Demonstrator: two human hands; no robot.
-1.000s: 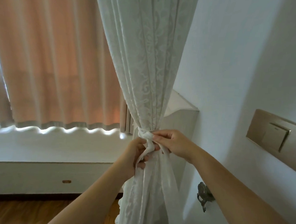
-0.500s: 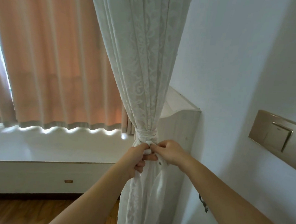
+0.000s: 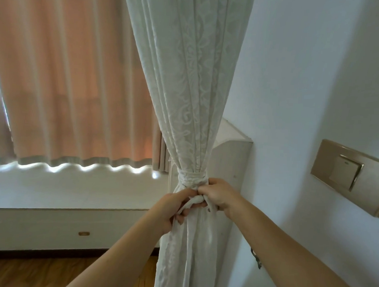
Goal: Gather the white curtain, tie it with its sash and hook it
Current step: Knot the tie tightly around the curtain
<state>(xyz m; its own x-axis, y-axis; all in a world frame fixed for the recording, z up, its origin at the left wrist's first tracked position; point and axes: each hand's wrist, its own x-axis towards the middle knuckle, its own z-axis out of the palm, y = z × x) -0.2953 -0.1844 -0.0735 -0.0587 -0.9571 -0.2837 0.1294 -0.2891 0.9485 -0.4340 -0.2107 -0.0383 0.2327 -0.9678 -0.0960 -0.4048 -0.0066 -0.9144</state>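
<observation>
The white lace curtain (image 3: 187, 81) hangs gathered into one bunch in the middle of the head view. Its white sash (image 3: 191, 179) is wrapped round the bunch at waist height. Just below the wrap, my left hand (image 3: 172, 206) grips one twisted sash end and my right hand (image 3: 217, 194) grips the other, the two hands almost touching. A dark metal wall hook (image 3: 256, 257) peeks out low on the right wall, mostly hidden behind my right forearm.
A peach curtain (image 3: 67, 71) covers the window at left above a white sill (image 3: 72, 187). A pale cabinet (image 3: 229, 163) stands right behind the bunch. A gold wall switch (image 3: 349, 176) is on the right wall. Wooden floor (image 3: 34, 271) lies below.
The sash wrap has tightened round the bunch. Both hands have dropped slightly below it and drawn the ends into a twist; the view has tilted up, hiding more of the hook.
</observation>
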